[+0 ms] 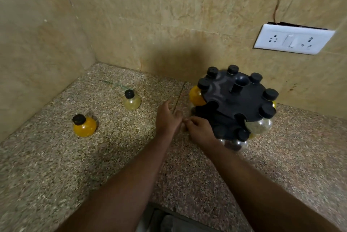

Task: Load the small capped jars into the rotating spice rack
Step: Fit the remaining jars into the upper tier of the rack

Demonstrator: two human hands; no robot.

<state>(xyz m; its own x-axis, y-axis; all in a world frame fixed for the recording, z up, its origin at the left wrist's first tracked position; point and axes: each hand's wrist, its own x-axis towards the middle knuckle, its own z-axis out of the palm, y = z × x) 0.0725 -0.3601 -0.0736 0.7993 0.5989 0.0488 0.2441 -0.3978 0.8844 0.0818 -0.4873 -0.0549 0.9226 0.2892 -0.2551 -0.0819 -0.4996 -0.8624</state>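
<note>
The black rotating spice rack (234, 100) stands at the right against the wall, with several black-capped jars hanging in its two tiers. Two loose jars stand on the counter at the left: an orange one (84, 125) nearer me and a pale yellow one (131, 99) further back. Both hands meet at the rack's lower left side. My right hand (201, 130) has its fingers curled around a small clear jar (183, 128), which is mostly hidden between the hands. My left hand (168, 119) lies beside it with relaxed fingers reaching toward the rack.
The speckled stone counter (112, 156) ends in a tiled corner at the back left. A white switch and socket plate (293, 39) sits on the wall above the rack. The counter's front edge (169, 211) lies just below my arms.
</note>
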